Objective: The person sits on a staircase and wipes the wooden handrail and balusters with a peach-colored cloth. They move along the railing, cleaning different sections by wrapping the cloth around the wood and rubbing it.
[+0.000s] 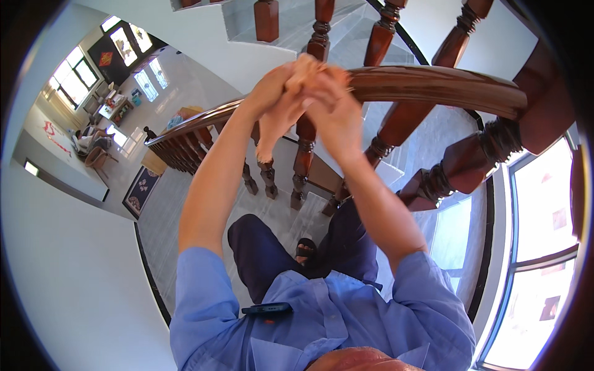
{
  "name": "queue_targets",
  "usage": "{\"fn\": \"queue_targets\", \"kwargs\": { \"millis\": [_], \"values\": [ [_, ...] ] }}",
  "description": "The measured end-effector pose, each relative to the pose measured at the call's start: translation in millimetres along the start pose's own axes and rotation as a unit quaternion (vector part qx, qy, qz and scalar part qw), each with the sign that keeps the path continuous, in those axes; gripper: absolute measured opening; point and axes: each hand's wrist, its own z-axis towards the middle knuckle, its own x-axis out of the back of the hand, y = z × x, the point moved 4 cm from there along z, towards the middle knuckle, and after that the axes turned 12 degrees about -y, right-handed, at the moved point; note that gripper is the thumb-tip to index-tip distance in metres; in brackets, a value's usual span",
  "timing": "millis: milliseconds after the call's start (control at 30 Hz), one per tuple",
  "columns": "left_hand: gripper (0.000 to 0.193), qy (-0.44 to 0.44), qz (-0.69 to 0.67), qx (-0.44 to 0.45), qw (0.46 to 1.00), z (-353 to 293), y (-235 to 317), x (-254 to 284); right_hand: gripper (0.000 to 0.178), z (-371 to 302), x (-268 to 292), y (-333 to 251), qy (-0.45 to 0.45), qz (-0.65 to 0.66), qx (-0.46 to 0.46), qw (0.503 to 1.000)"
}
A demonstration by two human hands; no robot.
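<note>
An orange cloth (pixel 272 131) is bunched between my two hands above the curved wooden handrail (pixel 433 83), and one end of it hangs down. My left hand (pixel 272 93) is closed on the bunched part, its fingers partly hidden by the cloth. Close beside it, my right hand (pixel 334 117) grips the cloth with bent fingers, slightly smeared by motion. Another fold of the cloth lies against the rail's near end. Dark red turned balusters (pixel 303 154) stand under the rail just past my hands.
Grey stairs (pixel 284 49) rise behind the rail. A thick wooden newel post (pixel 544 93) stands at the right, with a bright window (pixel 541 204) beside it. Down at the left lie a hall with a patterned mat (pixel 141 190), a chair (pixel 99 159) and a table (pixel 114 108).
</note>
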Motion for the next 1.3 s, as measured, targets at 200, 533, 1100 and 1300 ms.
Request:
{"fn": "queue_targets", "kwargs": {
  "millis": [200,533,1100,1300],
  "values": [
    [0.050,-0.068,0.248,-0.229,0.939,27,111,-121,0.047,4,95,-121,0.070,-0.204,0.157,0.964],
    [0.041,-0.097,0.547,-0.216,0.803,83,213,-229,0.026,18,165,-224,0.102,-0.792,0.168,0.578],
    [0.044,-0.139,0.470,-0.244,0.837,66,75,-103,0.054,50,77,-104,-0.186,-0.811,0.015,0.554],
    [0.038,-0.079,0.354,-0.116,0.924,34,3,-2,0.053,80,-9,-10,-0.305,-0.761,-0.043,0.571]
  ]
}}
